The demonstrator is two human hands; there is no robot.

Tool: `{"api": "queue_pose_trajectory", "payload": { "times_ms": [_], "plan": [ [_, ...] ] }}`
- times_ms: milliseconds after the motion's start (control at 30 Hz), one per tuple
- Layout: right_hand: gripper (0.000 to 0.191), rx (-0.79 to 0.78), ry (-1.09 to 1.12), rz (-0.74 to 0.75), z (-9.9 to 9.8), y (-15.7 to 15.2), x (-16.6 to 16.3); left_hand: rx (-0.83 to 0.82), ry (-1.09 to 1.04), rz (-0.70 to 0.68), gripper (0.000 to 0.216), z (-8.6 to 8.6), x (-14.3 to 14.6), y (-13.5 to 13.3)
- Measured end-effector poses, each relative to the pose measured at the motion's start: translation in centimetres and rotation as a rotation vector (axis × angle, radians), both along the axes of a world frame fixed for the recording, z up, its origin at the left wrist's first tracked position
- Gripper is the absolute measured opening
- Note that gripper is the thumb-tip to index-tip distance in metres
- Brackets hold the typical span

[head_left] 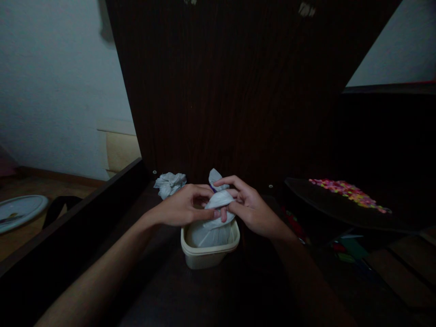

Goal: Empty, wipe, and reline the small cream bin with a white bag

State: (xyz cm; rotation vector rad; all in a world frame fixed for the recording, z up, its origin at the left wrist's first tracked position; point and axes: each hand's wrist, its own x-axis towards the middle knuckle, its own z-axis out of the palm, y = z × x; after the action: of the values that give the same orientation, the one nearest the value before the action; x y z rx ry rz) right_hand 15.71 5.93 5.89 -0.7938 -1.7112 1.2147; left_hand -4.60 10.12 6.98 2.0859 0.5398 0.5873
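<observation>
A white plastic bag [213, 234], full and rounded at the bottom, sits inside a cream plastic tub [207, 260]. Its neck is twisted and looped above the tub, and its tip points up. From the left, my left hand [182, 204] pinches the twisted neck between thumb and fingers. On the other side my right hand [250, 204] grips the same neck, its thumb against the loop and its index finger over the top. A small dark blue patch shows near the tip. Fingers of both hands are partly hidden behind the plastic.
A crumpled whitish plastic bag [170, 184] lies behind my left hand on the dark wooden surface [153, 281]. A tall dark panel [221, 91] rises behind. At right, a black board [327, 204] bears colourful small pieces [350, 193]. A raised wooden edge [75, 211] runs along the left.
</observation>
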Motion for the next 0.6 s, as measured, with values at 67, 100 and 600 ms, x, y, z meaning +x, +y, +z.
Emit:
{"api": "queue_pose_trajectory", "payload": {
  "times_ms": [67, 100, 600],
  "plan": [
    [0.039, 0.018, -0.015, -0.012, 0.2, -0.1, 0.0, 0.028, -0.013, 0.027, 0.013, 0.0, 0.0, 0.1],
    [0.039, 0.021, -0.017, -0.021, 0.2, -0.1, 0.0, 0.033, -0.026, 0.04, 0.013, -0.1, 0.1, 0.2],
    [0.042, 0.14, -0.12, -0.28, -0.9, 0.1, -0.5, 0.011, -0.306, 0.366, 0.03, -1.2, 0.7, 0.6]
  ]
}}
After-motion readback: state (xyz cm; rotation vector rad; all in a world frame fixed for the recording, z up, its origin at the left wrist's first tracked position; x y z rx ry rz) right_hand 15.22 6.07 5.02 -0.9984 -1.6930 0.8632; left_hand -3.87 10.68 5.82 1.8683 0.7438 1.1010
